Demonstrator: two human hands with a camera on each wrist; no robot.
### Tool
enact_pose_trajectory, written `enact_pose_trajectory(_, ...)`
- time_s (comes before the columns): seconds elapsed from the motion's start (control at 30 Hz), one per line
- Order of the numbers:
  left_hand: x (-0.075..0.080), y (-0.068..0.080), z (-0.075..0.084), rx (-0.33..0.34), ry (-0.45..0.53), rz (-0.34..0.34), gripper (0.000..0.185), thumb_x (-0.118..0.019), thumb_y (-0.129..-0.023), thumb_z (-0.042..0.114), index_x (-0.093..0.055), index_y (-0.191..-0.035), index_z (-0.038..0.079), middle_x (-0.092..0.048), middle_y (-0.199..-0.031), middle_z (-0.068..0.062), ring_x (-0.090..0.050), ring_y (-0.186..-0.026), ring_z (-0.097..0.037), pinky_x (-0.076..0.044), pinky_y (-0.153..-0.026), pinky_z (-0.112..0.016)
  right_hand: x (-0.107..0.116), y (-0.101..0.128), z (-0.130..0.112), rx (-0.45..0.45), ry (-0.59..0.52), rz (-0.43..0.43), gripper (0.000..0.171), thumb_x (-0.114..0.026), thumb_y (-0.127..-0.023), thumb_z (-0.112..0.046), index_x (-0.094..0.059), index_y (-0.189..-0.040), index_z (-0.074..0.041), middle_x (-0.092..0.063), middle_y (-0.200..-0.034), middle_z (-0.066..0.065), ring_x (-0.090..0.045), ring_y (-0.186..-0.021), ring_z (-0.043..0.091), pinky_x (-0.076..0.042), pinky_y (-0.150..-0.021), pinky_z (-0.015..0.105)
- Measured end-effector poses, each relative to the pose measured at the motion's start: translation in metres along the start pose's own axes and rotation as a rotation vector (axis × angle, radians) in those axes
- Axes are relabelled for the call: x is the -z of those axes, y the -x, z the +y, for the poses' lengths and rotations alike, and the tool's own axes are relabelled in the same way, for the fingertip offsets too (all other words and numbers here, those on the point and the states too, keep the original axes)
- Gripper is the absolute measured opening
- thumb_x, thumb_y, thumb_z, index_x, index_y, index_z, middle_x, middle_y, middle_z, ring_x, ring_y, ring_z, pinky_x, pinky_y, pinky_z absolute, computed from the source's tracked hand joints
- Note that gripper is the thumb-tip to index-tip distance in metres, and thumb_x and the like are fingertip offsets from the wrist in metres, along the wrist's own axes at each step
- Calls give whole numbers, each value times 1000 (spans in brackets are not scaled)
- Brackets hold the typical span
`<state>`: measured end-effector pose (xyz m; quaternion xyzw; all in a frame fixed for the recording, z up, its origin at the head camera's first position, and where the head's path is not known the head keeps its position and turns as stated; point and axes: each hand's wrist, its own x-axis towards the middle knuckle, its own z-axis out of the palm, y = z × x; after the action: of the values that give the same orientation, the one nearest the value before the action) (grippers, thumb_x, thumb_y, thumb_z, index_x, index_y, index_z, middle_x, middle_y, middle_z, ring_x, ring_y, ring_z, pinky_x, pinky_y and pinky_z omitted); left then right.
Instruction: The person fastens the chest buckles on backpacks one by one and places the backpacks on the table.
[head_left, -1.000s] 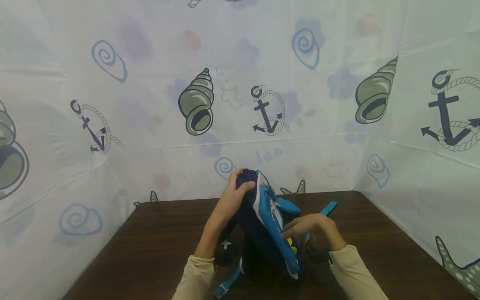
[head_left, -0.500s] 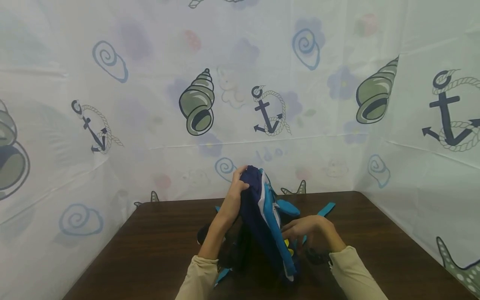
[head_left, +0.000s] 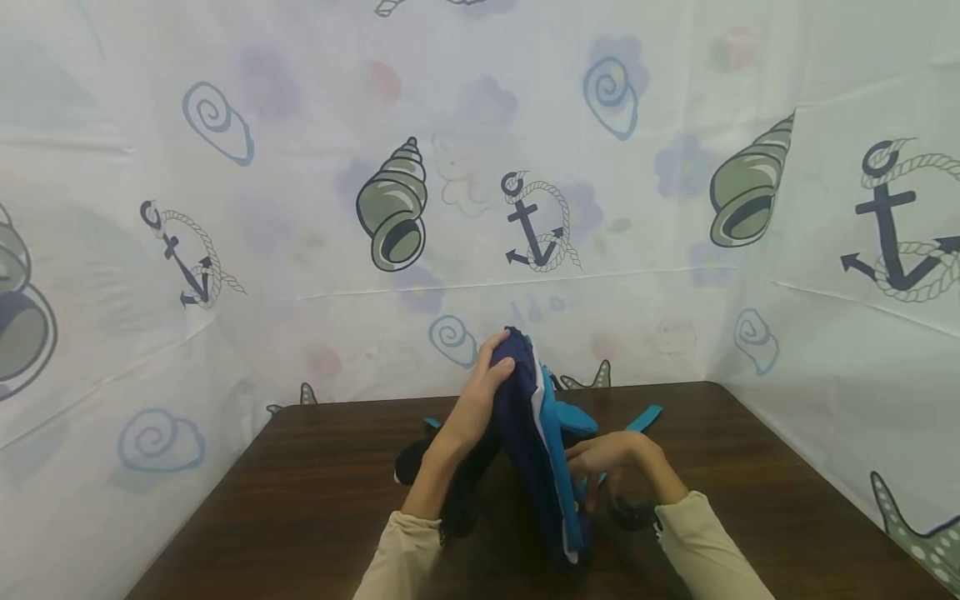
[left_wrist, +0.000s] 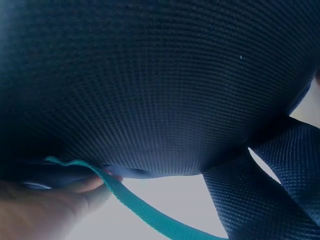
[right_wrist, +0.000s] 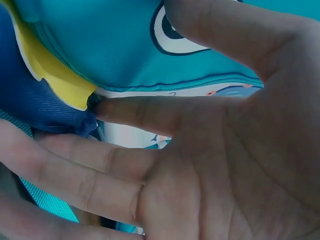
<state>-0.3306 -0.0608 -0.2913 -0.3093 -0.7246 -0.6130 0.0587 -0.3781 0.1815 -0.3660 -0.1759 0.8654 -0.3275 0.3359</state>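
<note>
A child's backpack [head_left: 525,425], navy with a bright blue front, stands tilted on the table, nearly edge-on in the head view. My left hand [head_left: 476,400] grips its upper end, thumb on the near side. The left wrist view is filled by the dark mesh back panel [left_wrist: 150,90], with black straps [left_wrist: 250,192] below. At the front panel is my right hand [head_left: 611,454]. In the right wrist view its fingers are spread, the thumb by a printed eye [right_wrist: 162,32] and the index fingertip at the yellow trim [right_wrist: 57,75].
The dark brown table [head_left: 322,475] reaches back to a white curtain [head_left: 465,108] printed with shells and anchors. A blue strap [head_left: 645,418] sticks out beyond the right hand. A teal strap [left_wrist: 145,210] hangs below the bag in the left wrist view.
My left hand has moved right and slightly up, turning the backpack so that its front faces further right and less of it shows. My right hand stays nearly in place.
</note>
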Motion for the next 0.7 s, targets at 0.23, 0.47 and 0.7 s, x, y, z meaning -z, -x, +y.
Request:
enact_pose_trajectory(0.23,-1,0,0,-6,-8,0,60,-34,-102,53,-20,-157,33,-18,-164,1,-22,-150,-27,-18,-120,-61,-3,-1,-1,-17,7,23,55,-57,-99,-39,-46,-148,-16,-65,-125,11,-72,-90,28,-59,-80,51)
enact_pose_trajectory(0.47,-3,1,1,-33,-20,-15,54,-35,-103,51,-27,-154,37,-21,-163,4,-25,-148,-27,-21,-119,-62,-4,-3,-2,-23,-14,4,53,-57,-99,-37,-47,-145,-12,-64,-125,15,-72,-92,31,-58,-81,57)
enact_pose_trajectory(0.7,-6,0,-1,-37,2,-29,57,-32,-102,53,-20,-155,37,-15,-165,3,-19,-151,-28,-16,-120,-63,-5,-4,-3,-33,-26,2,53,-55,-100,-39,-48,-143,-11,-66,-117,17,-72,-92,32,-57,-83,57)
